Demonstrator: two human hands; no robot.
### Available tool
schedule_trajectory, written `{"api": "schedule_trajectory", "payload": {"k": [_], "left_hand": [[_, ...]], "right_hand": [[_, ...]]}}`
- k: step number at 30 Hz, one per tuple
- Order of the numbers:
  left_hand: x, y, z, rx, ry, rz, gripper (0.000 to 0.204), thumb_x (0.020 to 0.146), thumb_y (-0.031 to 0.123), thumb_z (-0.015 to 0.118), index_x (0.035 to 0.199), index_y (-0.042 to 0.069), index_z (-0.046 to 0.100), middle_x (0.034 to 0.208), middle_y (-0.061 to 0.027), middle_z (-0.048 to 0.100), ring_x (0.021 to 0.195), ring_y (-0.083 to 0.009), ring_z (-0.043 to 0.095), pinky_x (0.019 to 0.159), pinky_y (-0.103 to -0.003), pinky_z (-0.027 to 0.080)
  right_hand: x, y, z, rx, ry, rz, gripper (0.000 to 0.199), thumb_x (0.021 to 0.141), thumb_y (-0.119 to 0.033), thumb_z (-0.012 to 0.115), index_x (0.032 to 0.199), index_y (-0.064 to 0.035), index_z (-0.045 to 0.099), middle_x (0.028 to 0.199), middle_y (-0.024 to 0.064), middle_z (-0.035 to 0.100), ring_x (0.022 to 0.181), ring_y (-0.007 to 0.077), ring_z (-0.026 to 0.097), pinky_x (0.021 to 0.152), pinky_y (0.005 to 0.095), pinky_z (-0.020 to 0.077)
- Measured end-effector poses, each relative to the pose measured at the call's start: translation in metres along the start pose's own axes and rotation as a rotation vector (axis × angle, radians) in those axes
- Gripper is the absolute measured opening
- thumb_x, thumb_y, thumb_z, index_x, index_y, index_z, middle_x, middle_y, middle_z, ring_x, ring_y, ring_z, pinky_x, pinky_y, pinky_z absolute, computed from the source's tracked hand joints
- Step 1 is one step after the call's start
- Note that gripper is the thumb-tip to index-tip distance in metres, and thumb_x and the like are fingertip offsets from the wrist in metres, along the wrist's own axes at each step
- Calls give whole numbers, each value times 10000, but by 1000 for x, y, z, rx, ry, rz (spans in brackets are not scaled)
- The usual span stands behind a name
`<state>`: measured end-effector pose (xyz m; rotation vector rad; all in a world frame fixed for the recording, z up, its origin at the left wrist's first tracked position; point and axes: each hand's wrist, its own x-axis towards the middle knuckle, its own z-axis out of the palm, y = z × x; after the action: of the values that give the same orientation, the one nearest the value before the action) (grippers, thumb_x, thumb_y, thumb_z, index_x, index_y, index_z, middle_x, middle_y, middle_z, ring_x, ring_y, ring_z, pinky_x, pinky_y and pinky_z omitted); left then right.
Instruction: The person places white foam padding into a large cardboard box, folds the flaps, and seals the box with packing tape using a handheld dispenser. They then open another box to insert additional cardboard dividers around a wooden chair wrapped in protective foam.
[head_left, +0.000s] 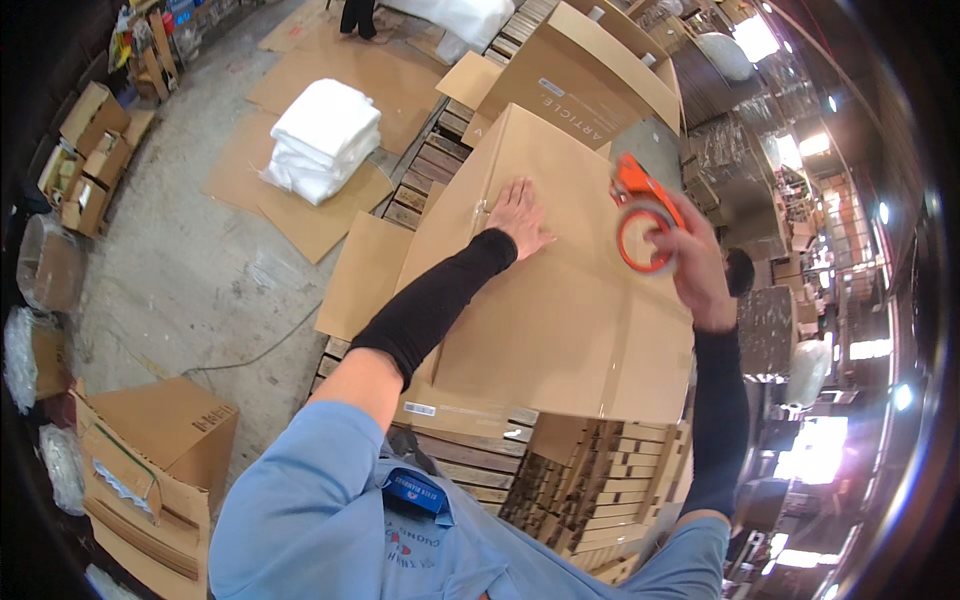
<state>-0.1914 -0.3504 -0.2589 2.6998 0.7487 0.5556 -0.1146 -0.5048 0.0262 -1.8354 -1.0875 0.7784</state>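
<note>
A large brown cardboard box point(570, 320) stands before me with its top flaps closed. My left hand point(518, 218) lies flat on the box near its left edge, fingers spread, holding nothing. Above the right part of the box my right hand point(692, 262) grips an orange tape dispenser point(645, 190) with a roll of tape in it. The dispenser is held off the cardboard, slightly blurred. A strip of clear tape shows across the near part of the box.
Wooden pallets point(465, 460) lie under and beside the box. Another large carton point(560, 85) stands behind it. A stack of white foam sheets point(325, 140) rests on flat cardboard point(300, 215) at the left. An open carton point(160, 470) is at the lower left. A cable point(250, 360) crosses the floor.
</note>
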Motion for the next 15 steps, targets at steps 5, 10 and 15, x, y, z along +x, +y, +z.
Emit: {"api": "schedule_trajectory", "payload": {"k": [5, 10, 15], "left_hand": [[-10, 9, -3, -73, -158, 24, 849, 913, 656, 518, 1355, -67, 559, 1631, -343, 134, 1541, -442, 108, 1261, -526, 52], [-12, -1, -6, -155, -160, -3, 843, 877, 640, 588, 1315, -81, 580, 1627, -355, 127, 1540, -455, 102, 1262, -526, 50], [-15, 6, -5, -192, -105, 5, 808, 872, 638, 603, 1265, -67, 604, 1619, -372, 130, 1531, -483, 104, 1255, -545, 48]], "right_hand": [[185, -38, 88, -801, -379, -511, 495, 729, -67, 628, 1218, -53, 699, 1122, 153, 710, 1015, 287, 676, 909, 376, 521], [291, -31, 234, -1323, -800, -398, 356, 754, -141, 673, 1088, -40, 739, 1016, 161, 724, 957, 366, 687, 863, 415, 554], [317, 42, 299, -1662, -1028, -383, 266, 743, -139, 687, 972, -26, 761, 999, 197, 737, 953, 387, 715, 787, 454, 581]]}}
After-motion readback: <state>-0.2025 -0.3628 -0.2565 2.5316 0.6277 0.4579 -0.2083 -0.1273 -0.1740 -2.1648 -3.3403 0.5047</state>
